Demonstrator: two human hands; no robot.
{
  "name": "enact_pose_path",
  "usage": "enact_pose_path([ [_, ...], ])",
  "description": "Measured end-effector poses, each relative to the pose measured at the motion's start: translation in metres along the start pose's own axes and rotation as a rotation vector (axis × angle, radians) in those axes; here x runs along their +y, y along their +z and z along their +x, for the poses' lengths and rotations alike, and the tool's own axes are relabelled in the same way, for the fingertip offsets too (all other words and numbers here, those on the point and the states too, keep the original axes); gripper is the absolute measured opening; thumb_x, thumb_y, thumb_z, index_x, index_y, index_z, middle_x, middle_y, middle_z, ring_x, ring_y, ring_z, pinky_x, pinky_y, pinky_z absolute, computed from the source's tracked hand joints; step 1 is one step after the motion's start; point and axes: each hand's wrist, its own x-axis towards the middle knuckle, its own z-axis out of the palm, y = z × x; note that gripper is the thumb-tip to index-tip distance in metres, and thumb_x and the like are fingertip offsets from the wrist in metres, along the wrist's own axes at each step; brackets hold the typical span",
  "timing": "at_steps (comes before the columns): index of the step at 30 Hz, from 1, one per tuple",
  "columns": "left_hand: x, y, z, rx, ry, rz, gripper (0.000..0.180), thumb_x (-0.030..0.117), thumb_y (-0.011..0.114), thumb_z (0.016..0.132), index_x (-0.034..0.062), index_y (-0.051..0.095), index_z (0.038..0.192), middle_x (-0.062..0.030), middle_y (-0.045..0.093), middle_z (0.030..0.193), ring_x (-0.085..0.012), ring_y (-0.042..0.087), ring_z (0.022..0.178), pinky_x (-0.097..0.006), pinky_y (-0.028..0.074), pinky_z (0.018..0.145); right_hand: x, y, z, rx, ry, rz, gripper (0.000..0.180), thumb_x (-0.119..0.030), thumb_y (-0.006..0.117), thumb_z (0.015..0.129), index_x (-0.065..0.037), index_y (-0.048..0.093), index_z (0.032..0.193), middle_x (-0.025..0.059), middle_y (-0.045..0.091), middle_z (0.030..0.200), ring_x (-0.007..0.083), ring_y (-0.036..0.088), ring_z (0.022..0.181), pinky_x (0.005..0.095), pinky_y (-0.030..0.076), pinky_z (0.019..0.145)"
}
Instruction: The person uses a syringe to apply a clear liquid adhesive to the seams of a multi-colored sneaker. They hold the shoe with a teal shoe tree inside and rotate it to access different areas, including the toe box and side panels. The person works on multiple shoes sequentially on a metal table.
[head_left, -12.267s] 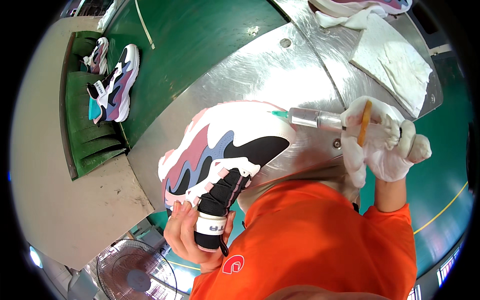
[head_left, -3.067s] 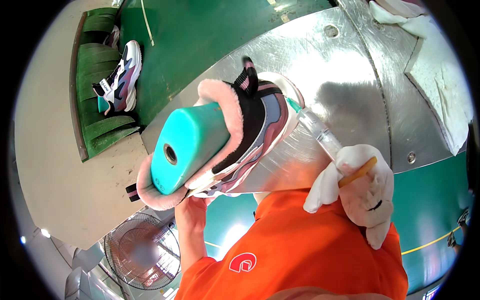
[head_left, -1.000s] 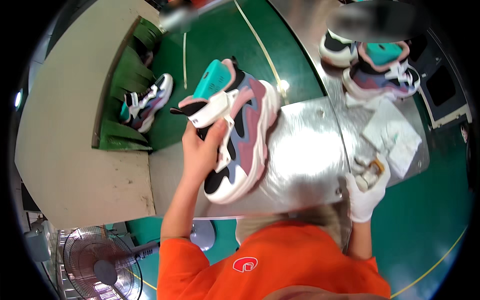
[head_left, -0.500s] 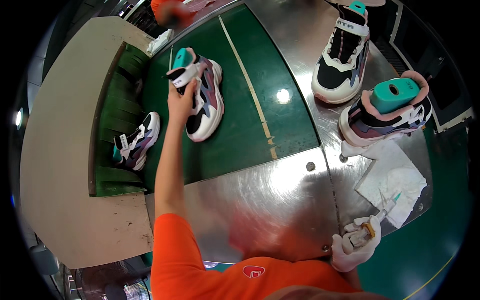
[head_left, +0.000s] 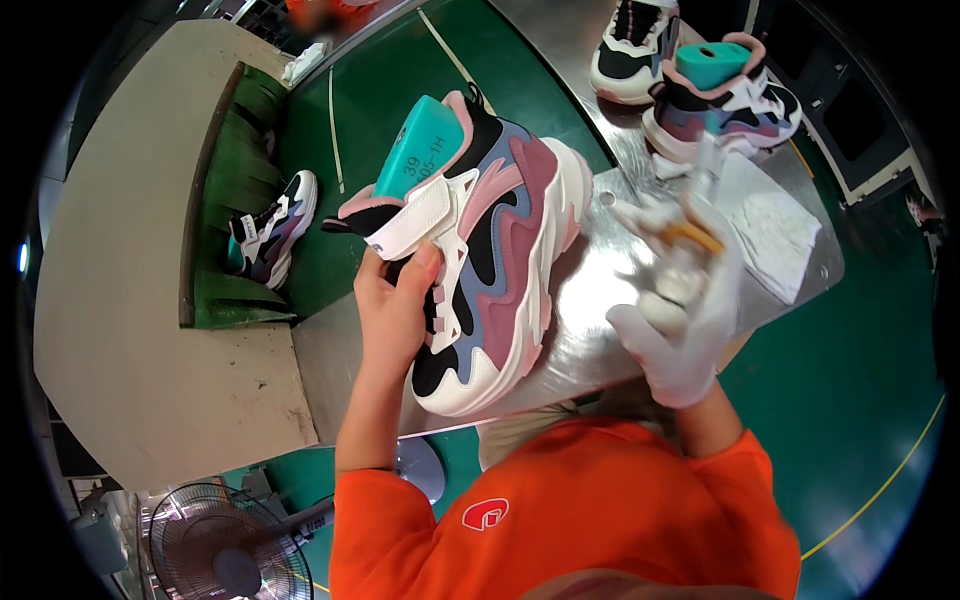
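our left hand (head_left: 397, 305) clasps the shoe (head_left: 508, 275), now over the metal table (head_left: 575, 345) rather than the green belt (head_left: 372, 125), nearer the blurred syringe (head_left: 706, 168) that our gloved right hand (head_left: 695, 315) curls around.

Right of centre, the right hand (head_left: 697, 318) and the syringe (head_left: 706, 168) are blurred. Some fingers of the left hand (head_left: 396, 302) are hidden behind the held shoe (head_left: 512, 255). By the upper edge, another shoe (head_left: 632, 62) and an orange garment (head_left: 348, 15) are cut off.
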Motion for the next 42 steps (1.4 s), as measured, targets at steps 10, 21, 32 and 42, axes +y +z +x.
enact_pose_path([
  [10, 0.02, 0.004, -0.057, 0.021, 0.146, 0.002, 0.042, 0.014, 0.073, 0.09, -0.0031, 0.055, 0.124, -0.0087, 0.066, 0.107, -0.0116, 0.063, 0.091, -0.027, 0.052, 0.079, -0.016, 0.055, -0.005, 0.002, -0.006, -0.115, 0.079, -0.003, 0.079, 0.077, -0.003, 0.037, 0.144, 0.0176, 0.053, 0.132, 0.0245, 0.058, 0.122, 0.0334, 0.047, 0.098],
  [21, 0.0, 0.018, -0.041, 0.033, 0.168, -0.048, 0.047, 0.017, 0.071, 0.091, -0.003, 0.052, 0.129, -0.0096, 0.065, 0.114, -0.0149, 0.063, 0.102, -0.03, 0.051, 0.089, -0.024, 0.043, -0.003, 0.107, 0.314, -0.1, 0.07, -0.009, 0.08, 0.078, -0.003, 0.043, 0.137, 0.0154, 0.061, 0.117, 0.0236, 0.062, 0.107, 0.0352, 0.052, 0.09],
  [32, -0.015, 0.017, 0.049, 0.077, 0.053, -0.056, 0.04, 0.021, 0.07, 0.093, -0.0046, 0.058, 0.121, -0.0084, 0.069, 0.104, -0.0109, 0.063, 0.088, -0.026, 0.051, 0.078, 0.037, -0.054, -0.046, 0.445, 0.125, -0.597, 0.083, 0.008, 0.078, 0.068, 0.0, 0.042, 0.142, 0.0145, 0.054, 0.126, 0.0184, 0.054, 0.106, 0.0308, 0.047, 0.093],
  [42, -0.051, 0.005, 0.175, 0.19, 0.108, 0.076, 0.037, 0.022, 0.071, 0.093, -0.0056, 0.063, 0.115, -0.0058, 0.068, 0.096, -0.0101, 0.06, 0.082, -0.026, 0.048, 0.073, 0.056, -0.065, -0.052, 0.48, 0.18, -0.775, 0.082, 0.004, 0.081, 0.066, 0.005, 0.043, 0.138, 0.0154, 0.056, 0.118, 0.0216, 0.058, 0.099, 0.0308, 0.05, 0.083],
])
